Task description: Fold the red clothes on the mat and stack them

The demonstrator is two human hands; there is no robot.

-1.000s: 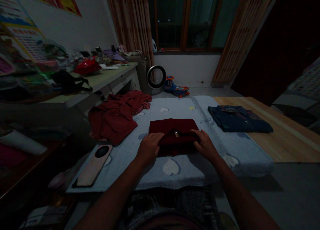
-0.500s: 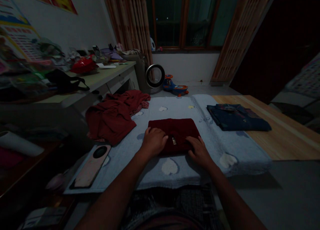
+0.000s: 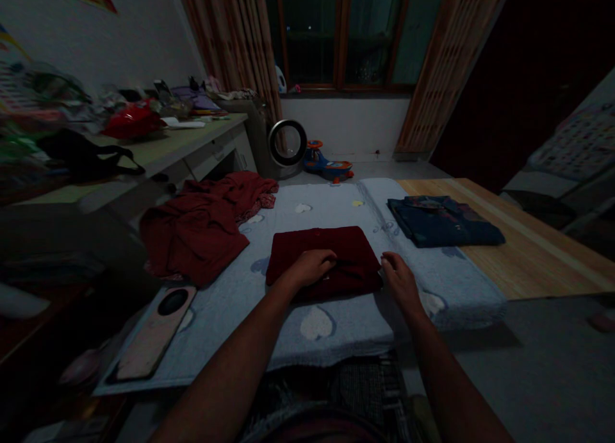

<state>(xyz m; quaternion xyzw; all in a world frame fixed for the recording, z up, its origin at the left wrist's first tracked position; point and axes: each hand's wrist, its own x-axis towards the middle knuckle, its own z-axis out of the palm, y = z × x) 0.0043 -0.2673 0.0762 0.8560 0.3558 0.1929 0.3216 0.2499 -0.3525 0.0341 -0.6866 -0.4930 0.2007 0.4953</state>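
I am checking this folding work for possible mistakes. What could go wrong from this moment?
1. The left hand presses the folded dark red garment while the right hand sits at its right edge; a push from that side could open the fold.
2. The loose red clothes lie close on the left and might get mixed in.
3. The phone lies near the blanket's front left edge and could slide off if the blanket is tugged.

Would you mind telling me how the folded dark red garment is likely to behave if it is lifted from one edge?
The garment looks like soft cloth, so it would probably droop and unfold. It likely slides little on the towel. The left hand dents it, suggesting it is light and yielding.
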